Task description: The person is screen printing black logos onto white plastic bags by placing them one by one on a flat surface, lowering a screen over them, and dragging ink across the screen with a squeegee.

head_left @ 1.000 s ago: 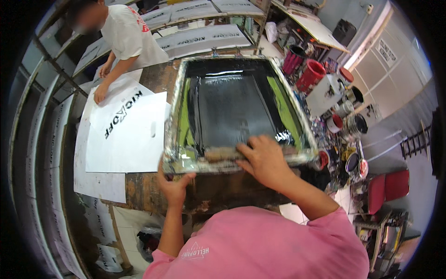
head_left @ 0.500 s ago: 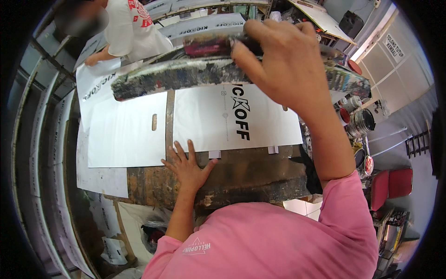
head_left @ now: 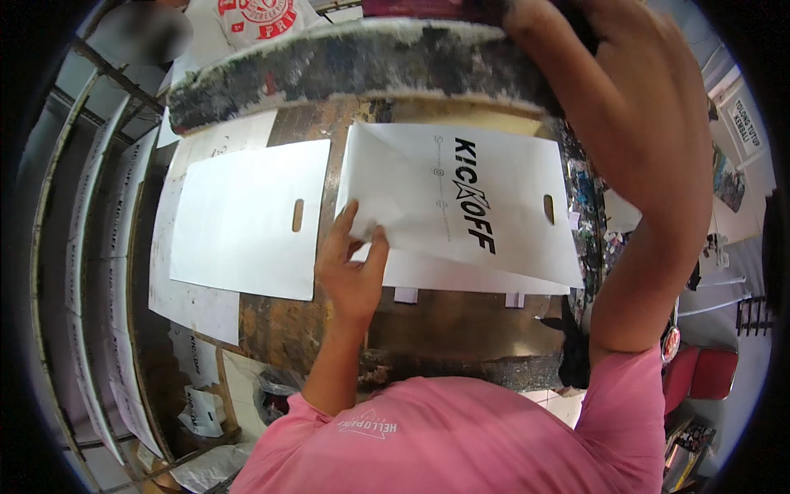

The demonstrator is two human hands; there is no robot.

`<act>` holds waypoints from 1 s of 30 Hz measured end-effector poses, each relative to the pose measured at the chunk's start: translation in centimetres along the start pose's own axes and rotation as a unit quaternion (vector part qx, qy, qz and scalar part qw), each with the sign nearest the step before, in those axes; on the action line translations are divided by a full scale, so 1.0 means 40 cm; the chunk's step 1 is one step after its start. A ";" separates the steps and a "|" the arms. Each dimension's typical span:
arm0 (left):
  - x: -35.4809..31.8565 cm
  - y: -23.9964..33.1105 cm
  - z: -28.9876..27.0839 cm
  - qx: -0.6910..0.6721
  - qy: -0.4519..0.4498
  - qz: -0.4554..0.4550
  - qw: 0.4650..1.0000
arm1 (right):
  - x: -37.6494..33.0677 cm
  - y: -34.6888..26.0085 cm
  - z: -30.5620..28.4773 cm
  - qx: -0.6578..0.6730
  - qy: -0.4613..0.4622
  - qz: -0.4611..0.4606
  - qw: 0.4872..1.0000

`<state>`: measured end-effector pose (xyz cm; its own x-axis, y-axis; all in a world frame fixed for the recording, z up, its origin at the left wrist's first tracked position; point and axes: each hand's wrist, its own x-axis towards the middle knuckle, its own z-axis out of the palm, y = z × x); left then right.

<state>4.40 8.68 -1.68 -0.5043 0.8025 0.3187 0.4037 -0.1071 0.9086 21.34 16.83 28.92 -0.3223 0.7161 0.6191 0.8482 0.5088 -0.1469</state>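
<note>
White printed bag (head_left: 461, 206) lies crosswise mid-worktop (head_left: 461, 325) — left hand (head_left: 350, 267) pinches its near-left corner; right hand (head_left: 634, 107) grips the raised screen frame (head_left: 354, 62) above.

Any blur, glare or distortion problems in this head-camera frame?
Head view: strong fisheye, so the raised screen frame bows and a black rim rings the picture; even light, no harsh glare; the printed bag under the left hand is sharp; the right hand looms large and slightly soft.

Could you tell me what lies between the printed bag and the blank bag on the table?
In the head view, only a strip of bare, paint-stained table separates the printed bag from the blank bag.
</note>
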 end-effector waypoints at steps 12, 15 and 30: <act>0.183 -0.333 -0.481 0.012 0.036 -0.121 0.992 | -0.119 0.145 0.074 -0.063 0.064 -0.111 0.990; 0.257 -0.437 -0.654 0.130 0.015 -0.088 0.987 | -0.129 0.111 0.055 -0.041 0.058 -0.094 0.993; -0.122 0.000 -0.284 -0.175 -0.197 -0.177 0.948 | -0.508 0.177 0.179 0.083 -0.371 -0.100 0.919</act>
<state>-1.82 -1.89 -0.18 -0.2081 0.9743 -0.0868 -0.0499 0.0780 0.9957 30.87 9.30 9.75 -0.7158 0.6971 -0.0416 0.6841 0.6881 -0.2420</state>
